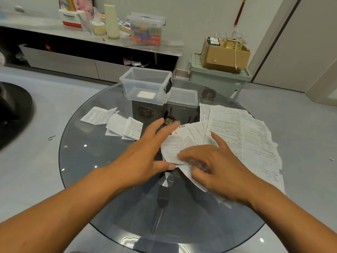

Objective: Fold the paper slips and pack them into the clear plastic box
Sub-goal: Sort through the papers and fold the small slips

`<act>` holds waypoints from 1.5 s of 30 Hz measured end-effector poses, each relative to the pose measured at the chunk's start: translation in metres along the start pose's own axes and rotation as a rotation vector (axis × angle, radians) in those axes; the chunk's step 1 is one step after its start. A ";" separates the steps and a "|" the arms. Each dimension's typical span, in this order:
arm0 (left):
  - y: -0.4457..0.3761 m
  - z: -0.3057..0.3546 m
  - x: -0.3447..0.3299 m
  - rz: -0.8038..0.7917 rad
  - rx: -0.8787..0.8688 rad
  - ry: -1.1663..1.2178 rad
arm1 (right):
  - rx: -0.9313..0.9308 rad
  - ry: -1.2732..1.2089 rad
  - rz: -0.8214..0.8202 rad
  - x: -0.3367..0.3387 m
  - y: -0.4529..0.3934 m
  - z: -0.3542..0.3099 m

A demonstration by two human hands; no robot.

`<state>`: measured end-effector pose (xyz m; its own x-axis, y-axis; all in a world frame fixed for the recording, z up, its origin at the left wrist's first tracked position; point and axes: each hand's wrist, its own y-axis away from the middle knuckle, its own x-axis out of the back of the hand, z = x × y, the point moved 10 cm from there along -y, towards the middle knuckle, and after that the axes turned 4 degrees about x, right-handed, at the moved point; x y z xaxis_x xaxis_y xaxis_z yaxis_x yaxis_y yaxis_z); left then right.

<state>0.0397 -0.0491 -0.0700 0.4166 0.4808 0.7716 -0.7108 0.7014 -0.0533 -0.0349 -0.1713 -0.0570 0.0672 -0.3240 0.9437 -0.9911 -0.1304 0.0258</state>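
Note:
A clear plastic box point(145, 84) stands open at the far side of the round glass table point(109, 189), with one folded white slip point(146, 94) on its floor. Its lid point(184, 96) lies just right of it. A wide spread of printed paper slips point(242, 136) covers the table's right side. My right hand point(215, 165) presses with bent fingers on a small printed slip point(175, 147) at the pile's left edge. My left hand point(145, 152) lies beside it with straight, blurred fingers over the slip's top and the thumb at its lower edge.
A few folded slips point(116, 123) lie left of centre on the glass. Beyond the table a low cabinet point(91, 44) carries bottles and a lidded storage box point(145, 28). A green bin with a cardboard box point(224, 53) stands at the back right.

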 end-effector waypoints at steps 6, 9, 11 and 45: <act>-0.004 -0.007 0.003 0.040 0.017 0.040 | -0.094 -0.104 0.132 0.005 -0.008 0.024; -0.004 -0.008 0.000 -0.056 0.085 0.110 | -0.179 -0.225 0.250 0.006 -0.012 0.033; -0.001 -0.006 0.001 -0.062 0.108 0.153 | -0.196 -0.264 0.264 0.003 -0.015 0.032; 0.022 0.004 0.030 0.065 0.166 -1.052 | -0.144 -0.292 -0.399 0.014 0.034 0.043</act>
<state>0.0344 -0.0212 -0.0459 -0.2675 -0.2365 0.9341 -0.8154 0.5721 -0.0887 -0.0627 -0.2211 -0.0568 0.4526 -0.5264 0.7197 -0.8859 -0.1739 0.4299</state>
